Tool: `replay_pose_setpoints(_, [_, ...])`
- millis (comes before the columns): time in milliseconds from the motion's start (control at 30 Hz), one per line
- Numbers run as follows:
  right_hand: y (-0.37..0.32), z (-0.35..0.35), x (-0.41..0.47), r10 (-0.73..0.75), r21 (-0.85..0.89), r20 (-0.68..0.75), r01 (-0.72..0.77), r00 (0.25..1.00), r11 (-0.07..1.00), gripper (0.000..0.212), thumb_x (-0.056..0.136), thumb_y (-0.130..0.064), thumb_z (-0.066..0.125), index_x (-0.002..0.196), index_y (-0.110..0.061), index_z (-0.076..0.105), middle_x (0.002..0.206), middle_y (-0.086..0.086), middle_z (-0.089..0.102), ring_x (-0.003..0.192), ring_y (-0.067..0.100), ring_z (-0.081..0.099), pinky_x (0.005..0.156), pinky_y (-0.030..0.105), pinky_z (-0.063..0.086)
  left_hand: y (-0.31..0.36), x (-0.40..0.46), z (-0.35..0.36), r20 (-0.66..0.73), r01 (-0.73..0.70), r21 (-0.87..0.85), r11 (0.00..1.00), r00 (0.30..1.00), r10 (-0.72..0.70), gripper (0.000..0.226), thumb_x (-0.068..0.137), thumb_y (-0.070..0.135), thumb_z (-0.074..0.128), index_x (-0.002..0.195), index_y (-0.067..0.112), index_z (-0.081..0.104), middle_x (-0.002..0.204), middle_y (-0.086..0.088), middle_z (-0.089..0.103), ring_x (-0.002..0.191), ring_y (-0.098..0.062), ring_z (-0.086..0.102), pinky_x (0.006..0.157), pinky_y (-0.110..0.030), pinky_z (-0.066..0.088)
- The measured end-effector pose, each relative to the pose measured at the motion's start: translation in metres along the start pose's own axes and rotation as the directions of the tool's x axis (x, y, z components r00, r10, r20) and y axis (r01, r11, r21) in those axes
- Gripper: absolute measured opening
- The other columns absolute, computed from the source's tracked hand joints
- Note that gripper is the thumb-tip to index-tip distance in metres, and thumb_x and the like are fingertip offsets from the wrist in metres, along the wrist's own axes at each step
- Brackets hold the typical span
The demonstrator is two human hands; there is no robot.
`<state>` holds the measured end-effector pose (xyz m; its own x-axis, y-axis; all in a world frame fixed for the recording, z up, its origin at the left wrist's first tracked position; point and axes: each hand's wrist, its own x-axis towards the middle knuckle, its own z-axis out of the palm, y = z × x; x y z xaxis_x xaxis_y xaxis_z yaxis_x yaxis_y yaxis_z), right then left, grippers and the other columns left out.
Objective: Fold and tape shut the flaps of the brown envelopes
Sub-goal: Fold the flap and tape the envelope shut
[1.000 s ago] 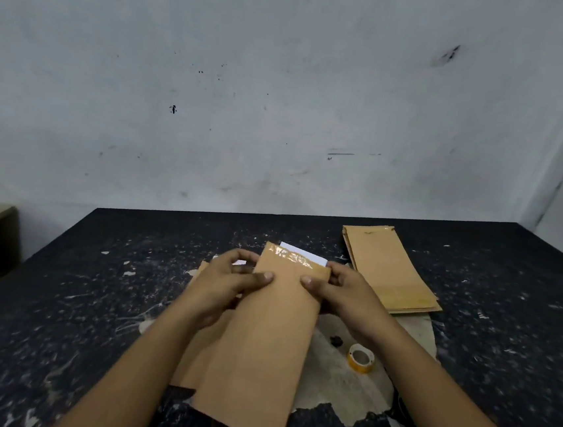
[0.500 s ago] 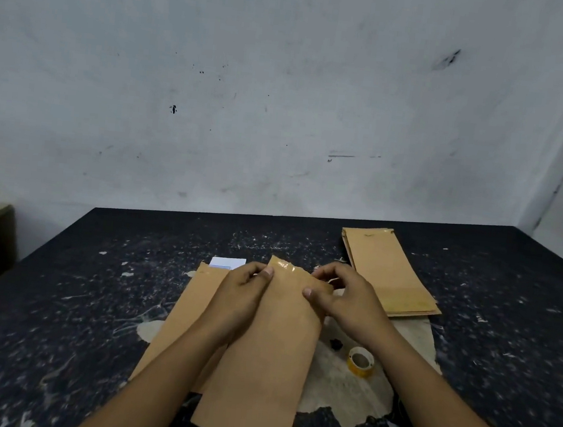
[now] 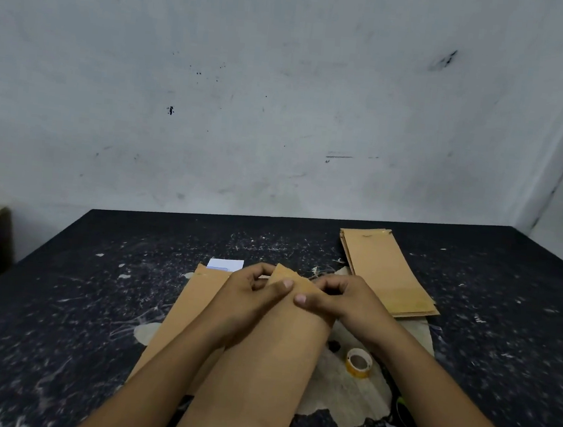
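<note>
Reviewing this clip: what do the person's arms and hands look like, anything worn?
Both forearms are bare, with no sleeves in view. The left hand and right hand wear no gloves, and no rings, watch or bracelets are visible. Fingernails are short and unpainted.

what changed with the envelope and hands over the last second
The flap of the held envelope was folded down over the white sheet that stuck out of its top, which no longer shows. The left hand and right hand drew together, thumbs now nearly touching on the fold. The tape roll, the stack of envelopes and the envelope underneath stayed put.
</note>
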<state>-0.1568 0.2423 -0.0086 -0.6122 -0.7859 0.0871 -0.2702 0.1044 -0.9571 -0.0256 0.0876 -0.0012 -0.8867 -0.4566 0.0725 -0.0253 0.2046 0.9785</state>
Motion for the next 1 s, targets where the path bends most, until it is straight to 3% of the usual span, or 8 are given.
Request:
replay_pose_setpoints(100, [-0.0005, -0.003, 0.0002, 0.016, 0.071, 0.011, -0.016, 1.0, 0.997, 0.02, 0.081, -0.02, 0.081, 0.087, -0.001, 0.079, 0.09, 0.0, 0.074, 0.083, 0.01, 0.067, 0.073, 0.023, 0.051, 0.0013, -0.0017, -0.0013, 0.064, 0.038, -0.027, 0.999, 0.997, -0.036, 0.031, 0.086, 0.025, 0.076, 0.113, 0.016, 0.065, 0.099, -0.006, 0.077, 0.093, -0.023, 0.074, 0.084, -0.039, 0.06])
replay_pose_setpoints(167, [-0.0015, -0.0046, -0.0007, 0.038, 0.063, 0.047, -0.041, 0.998, 0.997, 0.018, 0.083, -0.02, 0.079, 0.088, -0.004, 0.081, 0.095, 0.0, 0.074, 0.087, 0.012, 0.069, 0.075, 0.022, 0.052, 0.0017, -0.002, -0.0024, 0.084, 0.052, -0.053, 0.997, 0.995, -0.048, 0.034, 0.084, 0.02, 0.077, 0.115, 0.013, 0.064, 0.099, -0.008, 0.077, 0.092, -0.026, 0.074, 0.084, -0.039, 0.06])
replay_pose_setpoints(333, [-0.002, -0.0068, -0.0025, 0.049, -0.031, 0.125, -0.046, 0.991, 0.998, 0.027, 0.085, -0.038, 0.076, 0.094, -0.014, 0.082, 0.103, 0.006, 0.074, 0.102, 0.026, 0.068, 0.092, 0.042, 0.052, 0.0015, -0.0011, -0.0049, 0.102, 0.056, -0.068, 0.996, 0.994, -0.049, 0.034, 0.085, 0.02, 0.077, 0.115, 0.013, 0.064, 0.1, -0.009, 0.077, 0.094, -0.028, 0.074, 0.086, -0.042, 0.06])
replay_pose_setpoints(467, [-0.005, -0.0065, -0.0024, 0.014, 0.084, 0.025, -0.016, 1.0, 0.996, 0.026, 0.066, -0.038, 0.086, 0.079, -0.018, 0.077, 0.091, 0.004, 0.075, 0.089, 0.019, 0.068, 0.08, 0.035, 0.053, 0.0008, 0.0002, -0.0062, 0.088, 0.05, -0.108, 0.993, 0.995, -0.04, 0.032, 0.085, 0.017, 0.076, 0.114, 0.01, 0.064, 0.101, -0.011, 0.077, 0.096, -0.031, 0.073, 0.088, -0.044, 0.059])
replay_pose_setpoints(600, [-0.0028, -0.0067, -0.0018, 0.034, 0.028, 0.057, -0.036, 0.998, 0.999, 0.022, 0.079, -0.028, 0.083, 0.083, -0.008, 0.077, 0.093, 0.015, 0.074, 0.087, 0.018, 0.067, 0.083, 0.035, 0.05, 0.0009, -0.0001, -0.0051, 0.095, 0.048, -0.133, 0.99, 0.995, -0.035, 0.032, 0.086, 0.012, 0.075, 0.115, 0.006, 0.063, 0.1, -0.014, 0.076, 0.094, -0.03, 0.073, 0.081, -0.036, 0.06])
replay_pose_setpoints(733, [-0.0033, -0.0096, -0.0033, 0.086, 0.001, 0.141, -0.087, 0.986, 0.996, 0.022, 0.086, -0.027, 0.077, 0.089, -0.005, 0.079, 0.096, 0.014, 0.074, 0.091, 0.017, 0.066, 0.087, 0.035, 0.049, -0.0013, 0.0009, -0.0052, 0.092, 0.036, -0.127, 0.991, 0.995, -0.024, 0.027, 0.087, 0.012, 0.074, 0.112, 0.009, 0.066, 0.098, -0.013, 0.076, 0.09, -0.028, 0.073, 0.079, -0.035, 0.059])
replay_pose_setpoints(833, [-0.0041, -0.0085, -0.0046, 0.1, -0.02, 0.197, -0.098, 0.975, 0.995, 0.018, 0.087, -0.028, 0.077, 0.089, -0.011, 0.079, 0.092, 0.008, 0.073, 0.088, 0.017, 0.067, 0.08, 0.033, 0.051, -0.0026, 0.0025, -0.0063, 0.055, 0.022, -0.115, 0.993, 0.998, -0.016, 0.024, 0.087, 0.013, 0.074, 0.11, 0.012, 0.069, 0.089, -0.013, 0.076, 0.082, -0.021, 0.071, 0.071, -0.029, 0.056])
replay_pose_setpoints(1000, [-0.0053, -0.0086, -0.0012, 0.125, 0.163, 0.024, -0.127, 0.992, 0.978, 0.026, 0.081, -0.01, 0.081, 0.105, -0.01, 0.071, 0.09, 0.008, 0.071, 0.078, 0.019, 0.068, 0.059, 0.031, 0.054, -0.0031, 0.0066, -0.0104, -0.076, 0.044, -0.163, 0.986, 0.995, -0.057, 0.022, 0.086, 0.015, 0.075, 0.107, 0.013, 0.07, 0.077, -0.004, 0.073, 0.07, -0.014, 0.066, 0.061, -0.024, 0.051])
